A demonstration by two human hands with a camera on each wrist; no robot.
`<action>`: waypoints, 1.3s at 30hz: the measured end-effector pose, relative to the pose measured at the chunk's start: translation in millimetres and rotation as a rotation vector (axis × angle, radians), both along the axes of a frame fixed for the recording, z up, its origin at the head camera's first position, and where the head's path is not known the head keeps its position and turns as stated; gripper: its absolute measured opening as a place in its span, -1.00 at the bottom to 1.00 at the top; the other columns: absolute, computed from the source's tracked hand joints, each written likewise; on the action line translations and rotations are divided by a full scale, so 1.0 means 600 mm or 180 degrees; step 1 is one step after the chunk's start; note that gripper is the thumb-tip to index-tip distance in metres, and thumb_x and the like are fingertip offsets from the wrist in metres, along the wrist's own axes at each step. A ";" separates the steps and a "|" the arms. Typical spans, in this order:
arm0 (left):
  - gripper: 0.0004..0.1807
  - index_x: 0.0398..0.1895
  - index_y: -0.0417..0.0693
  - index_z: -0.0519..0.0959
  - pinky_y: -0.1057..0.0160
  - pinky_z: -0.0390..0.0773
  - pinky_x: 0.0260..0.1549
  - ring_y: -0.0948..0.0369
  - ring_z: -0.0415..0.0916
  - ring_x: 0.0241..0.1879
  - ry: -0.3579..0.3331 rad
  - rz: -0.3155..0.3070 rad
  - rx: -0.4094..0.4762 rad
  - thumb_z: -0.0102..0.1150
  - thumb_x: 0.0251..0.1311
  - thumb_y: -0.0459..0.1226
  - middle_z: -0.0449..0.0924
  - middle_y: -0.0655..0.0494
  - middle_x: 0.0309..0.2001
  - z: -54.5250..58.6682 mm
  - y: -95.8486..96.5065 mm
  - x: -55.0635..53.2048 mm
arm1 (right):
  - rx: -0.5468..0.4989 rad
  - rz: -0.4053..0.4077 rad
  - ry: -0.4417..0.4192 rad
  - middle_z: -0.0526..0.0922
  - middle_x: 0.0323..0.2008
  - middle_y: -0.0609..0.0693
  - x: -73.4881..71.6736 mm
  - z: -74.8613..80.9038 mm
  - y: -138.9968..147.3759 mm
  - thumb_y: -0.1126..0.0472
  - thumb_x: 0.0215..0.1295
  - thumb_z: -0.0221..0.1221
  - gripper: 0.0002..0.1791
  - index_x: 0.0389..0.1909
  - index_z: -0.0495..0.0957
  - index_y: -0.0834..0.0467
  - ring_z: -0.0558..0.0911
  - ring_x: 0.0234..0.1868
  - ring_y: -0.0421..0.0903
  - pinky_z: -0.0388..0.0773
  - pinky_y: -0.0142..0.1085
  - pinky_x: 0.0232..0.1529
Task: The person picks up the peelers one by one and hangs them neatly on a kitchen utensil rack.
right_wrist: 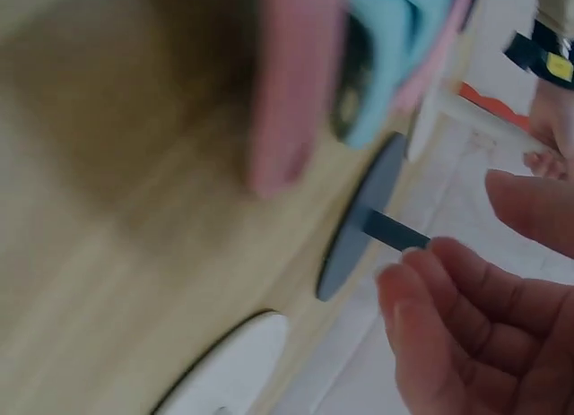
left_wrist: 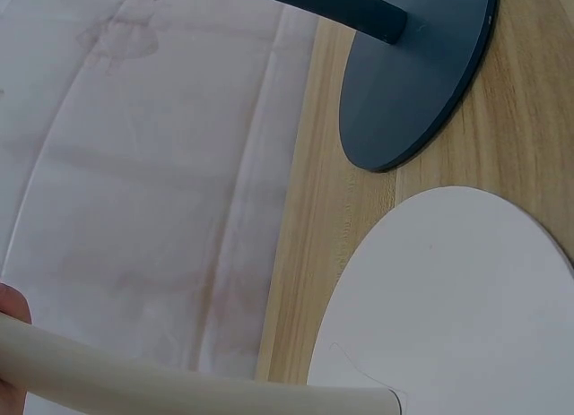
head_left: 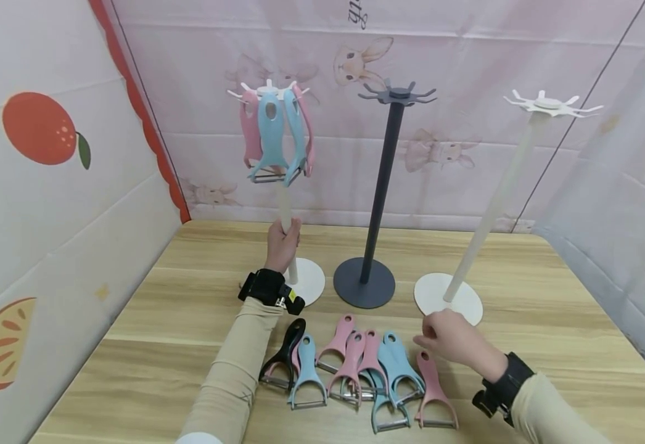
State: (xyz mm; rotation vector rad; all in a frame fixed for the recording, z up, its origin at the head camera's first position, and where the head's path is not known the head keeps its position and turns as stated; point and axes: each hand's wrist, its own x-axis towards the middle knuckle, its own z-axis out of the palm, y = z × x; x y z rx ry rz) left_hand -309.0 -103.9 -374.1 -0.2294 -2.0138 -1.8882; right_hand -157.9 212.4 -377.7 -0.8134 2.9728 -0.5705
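Observation:
My left hand (head_left: 282, 245) grips the pole of the left white stand (head_left: 292, 269), whose round base (left_wrist: 457, 280) shows in the left wrist view. On that stand's hooks hang several peelers, among them a blue peeler (head_left: 271, 126) and a pink peeler (head_left: 251, 126). My right hand (head_left: 456, 338) hovers above the table beside a pink peeler (head_left: 432, 382). Its fingers are loosely curled with the thumb apart, and nothing is in it in the right wrist view. A black peeler (head_left: 288, 349), a blue peeler (head_left: 307, 364) and several other pink and blue ones lie in a loose, overlapping row.
A dark grey stand (head_left: 383, 191) with bare hooks rises mid-table. To its right another white stand (head_left: 483, 222), also bare, appears to lean rightwards. The wooden table (head_left: 150, 345) ends at a printed cloth backdrop (head_left: 322, 197), with cloth at both sides.

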 end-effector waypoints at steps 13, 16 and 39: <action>-0.75 -0.55 -0.15 0.32 0.33 0.26 -0.59 0.26 0.24 -0.66 -0.0044 -0.0054 0.0036 -0.10 0.32 -0.30 0.28 0.10 -0.68 0.030 0.003 0.026 | 0.0356 -0.0245 -0.0274 0.06 -0.79 -0.22 0.050 -0.046 -0.005 0.23 0.01 0.25 -0.58 -0.82 0.21 0.04 0.12 -0.76 -0.30 0.02 -0.45 -0.71; -0.74 -0.54 -0.15 0.31 0.33 0.28 -0.58 0.28 0.25 -0.66 -0.0025 -0.0014 0.0015 -0.08 0.32 -0.26 0.28 0.13 -0.68 0.015 0.001 0.012 | 0.0344 -0.0308 -0.0203 0.03 -0.78 -0.21 0.050 -0.046 -0.009 0.29 -0.02 0.21 -0.58 -0.84 0.18 0.04 0.12 -0.74 -0.29 0.04 -0.45 -0.70; -0.72 -0.55 -0.12 0.31 0.32 0.26 -0.58 0.26 0.23 -0.66 0.0015 0.0010 0.0042 -0.09 0.32 -0.21 0.28 0.09 -0.67 0.000 0.001 0.002 | -0.0106 -0.0658 -0.0091 0.33 -0.71 -0.10 0.022 -0.016 -0.008 0.38 -0.11 0.24 -0.78 -0.64 0.36 0.14 0.32 -0.67 -0.21 0.27 -0.38 -0.67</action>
